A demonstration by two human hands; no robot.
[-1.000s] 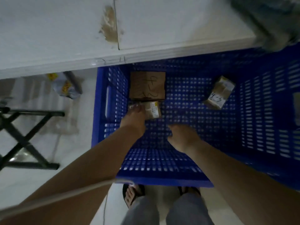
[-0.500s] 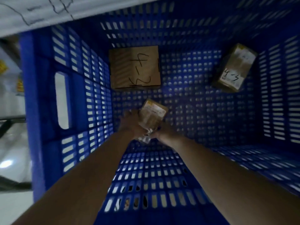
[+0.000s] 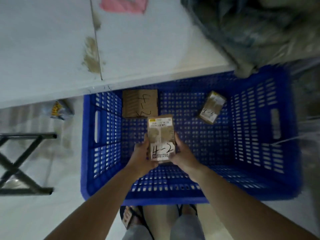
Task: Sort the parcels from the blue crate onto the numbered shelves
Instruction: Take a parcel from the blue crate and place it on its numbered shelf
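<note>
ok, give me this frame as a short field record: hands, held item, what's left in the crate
left hand: gripping the held parcel's left edge
right hand: gripping its right edge
held parcel: small brown box, handwritten "4-2" on white label, lifted above the crate floor
blue crate: on the floor, partly under a white table edge
large box: in crate, far left corner, handwritten mark starting "4-"
small box: in crate, far right, tilted, mark starts "4-", rest unclear
</note>
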